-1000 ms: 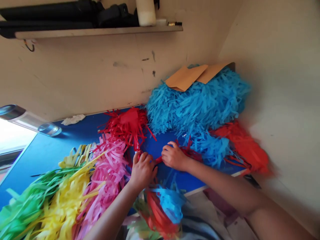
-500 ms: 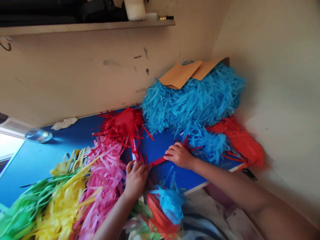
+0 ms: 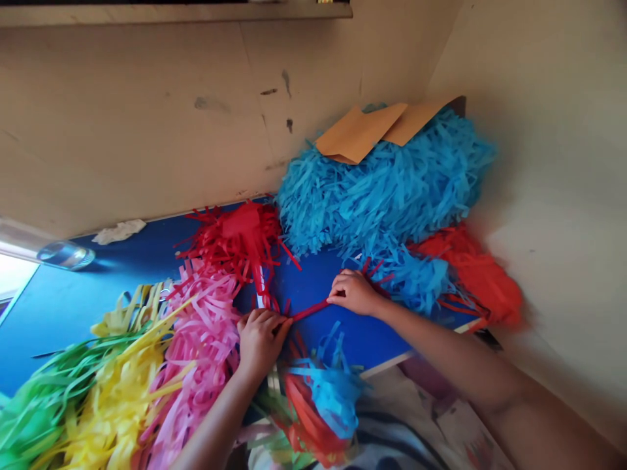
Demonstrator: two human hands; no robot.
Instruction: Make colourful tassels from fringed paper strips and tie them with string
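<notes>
A narrow red paper strip (image 3: pixel 310 311) runs taut between my two hands, just above the blue tabletop. My left hand (image 3: pixel 262 329) pinches its left end, beside a white strip and some loose red fringe. My right hand (image 3: pixel 351 291) grips the other end between thumb and fingers, with red fringe sticking out behind it. Beyond my left hand lies a bunch of red fringed paper (image 3: pixel 245 225). Pink fringed paper (image 3: pixel 208 339) spreads to the left of that hand. Small blue fringe (image 3: pixel 333 391) and orange-red fringe (image 3: pixel 308 418) lie near my body.
A large heap of blue fringe (image 3: pixel 386 189) stands against the wall, with folded orange-tan paper (image 3: pixel 360 134) on top. Red-orange fringe (image 3: pixel 475 274) lies to its right. Yellow fringe (image 3: pixel 117 391), green fringe (image 3: pixel 53 385), a clear bottle (image 3: pixel 66 254) and crumpled tissue (image 3: pixel 119 232) are at left. A shelf (image 3: pixel 176 13) overhangs.
The view has tipped down a little, so less of the shelf shows. Between my hands the red strip looks narrower and tighter. Both hands keep their hold in nearly the same places.
</notes>
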